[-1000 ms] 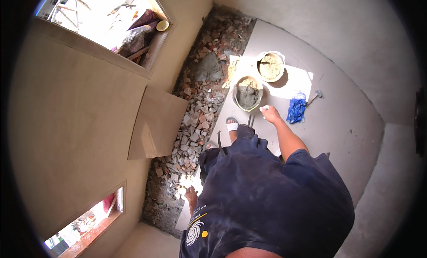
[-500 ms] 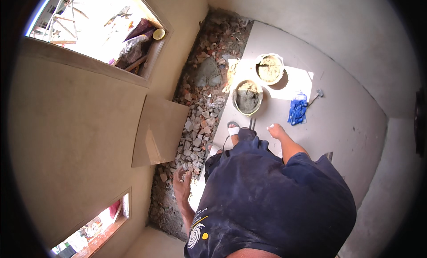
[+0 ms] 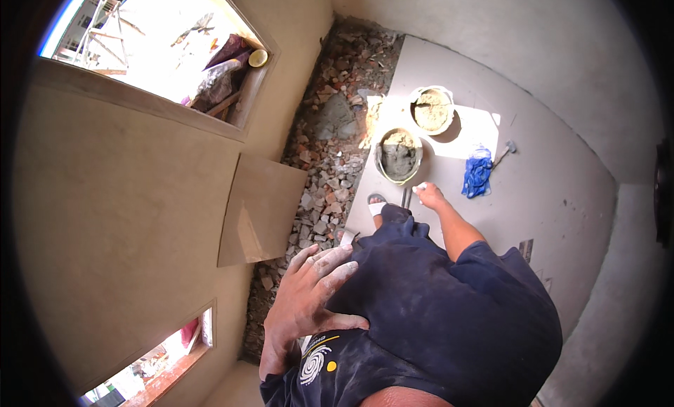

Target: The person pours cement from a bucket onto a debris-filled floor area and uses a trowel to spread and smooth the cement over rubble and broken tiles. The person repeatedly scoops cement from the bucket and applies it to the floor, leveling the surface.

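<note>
My left hand (image 3: 306,294) is raised in front of my dark shirt (image 3: 442,316), fingers spread and dusted white, with nothing in it. Its thumb lies close to or against the shirt. My right hand (image 3: 431,195) is out ahead over the tiled floor, fingers curled closed; something whitish shows at the fingertips, but I cannot tell if it is dust or an object. Just beyond it stands a bucket of grey mortar (image 3: 399,161). Behind that is a second bucket of mortar (image 3: 432,115), partly sunlit. Two dark bars (image 3: 406,196) show beside my foot.
Broken rubble (image 3: 330,189) fills a strip along the left wall. A large loose tile (image 3: 260,210) leans against that wall. A blue cloth or bag (image 3: 477,176) and a hammer-like tool (image 3: 507,151) lie on the floor tiles to the right. Window openings (image 3: 242,119) break the left wall.
My left hand has come up from beside the rubble to in front of my shirt, fingers spreading. My right hand has shifted slightly left and up, closer to the near bucket.
</note>
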